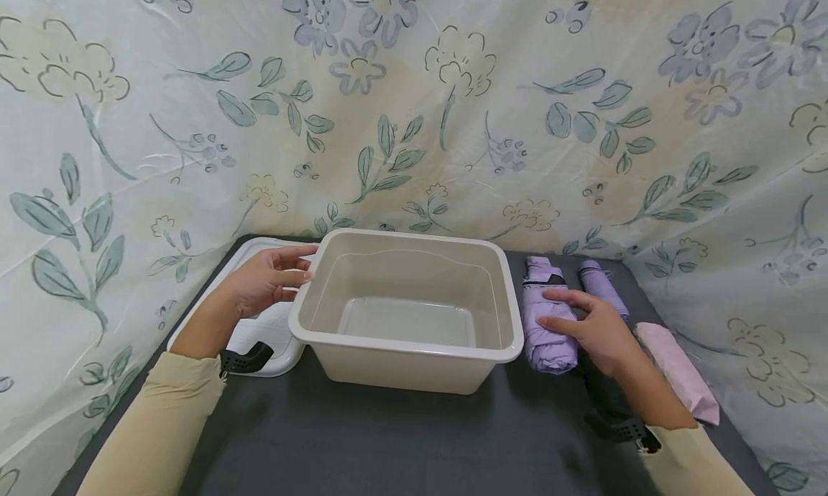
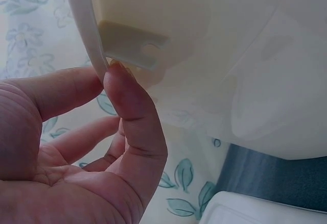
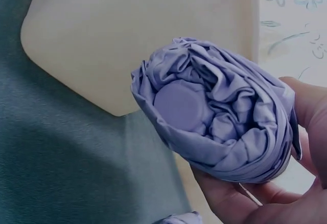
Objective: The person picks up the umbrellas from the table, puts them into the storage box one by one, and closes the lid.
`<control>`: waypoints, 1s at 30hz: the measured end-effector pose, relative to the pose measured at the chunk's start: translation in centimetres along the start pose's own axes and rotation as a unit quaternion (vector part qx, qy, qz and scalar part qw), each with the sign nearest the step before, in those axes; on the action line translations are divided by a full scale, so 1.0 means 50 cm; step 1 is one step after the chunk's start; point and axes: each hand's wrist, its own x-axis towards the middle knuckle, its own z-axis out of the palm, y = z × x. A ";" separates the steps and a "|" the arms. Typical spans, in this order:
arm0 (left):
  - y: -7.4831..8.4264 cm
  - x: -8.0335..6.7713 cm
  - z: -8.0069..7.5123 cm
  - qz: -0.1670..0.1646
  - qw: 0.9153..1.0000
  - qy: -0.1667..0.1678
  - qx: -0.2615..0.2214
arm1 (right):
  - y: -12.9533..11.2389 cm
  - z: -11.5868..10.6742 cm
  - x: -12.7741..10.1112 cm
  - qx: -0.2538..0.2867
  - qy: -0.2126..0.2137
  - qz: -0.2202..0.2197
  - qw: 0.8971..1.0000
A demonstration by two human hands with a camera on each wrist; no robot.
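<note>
A beige plastic tub (image 1: 407, 370) stands in the middle of the table in the head view. My left hand (image 1: 264, 280) pinches its left rim between thumb and fingers, and the left wrist view shows the fingertips on that rim (image 2: 84, 25). To the right of the tub, my right hand (image 1: 598, 331) grips a purple folded umbrella (image 1: 550, 334), its cloth rolled up and bound with a strap. In the right wrist view, a round purple knob (image 3: 179, 105) sits among the bunched folds at the umbrella's end.
A white plastic lid (image 1: 278, 345) lies under my left forearm. Beyond my right hand are a thinner purple roll (image 1: 601, 287) and a pink cloth-covered bundle (image 1: 679, 374). Floral curtain (image 1: 401, 122) hangs behind and beside the dark table (image 1: 388, 438).
</note>
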 end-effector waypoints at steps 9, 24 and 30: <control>-0.002 0.000 -0.003 0.000 1.000 0.000 0.006 | -0.037 -0.009 0.000 0.001 0.015 -0.042 0.999; 0.003 0.001 -0.002 -0.003 1.000 -0.001 0.009 | -0.126 -0.032 -0.003 0.041 -0.027 -0.022 0.999; 0.001 -0.002 -0.001 -0.004 1.000 -0.001 0.005 | -0.160 -0.038 0.009 0.054 -0.044 -0.011 0.998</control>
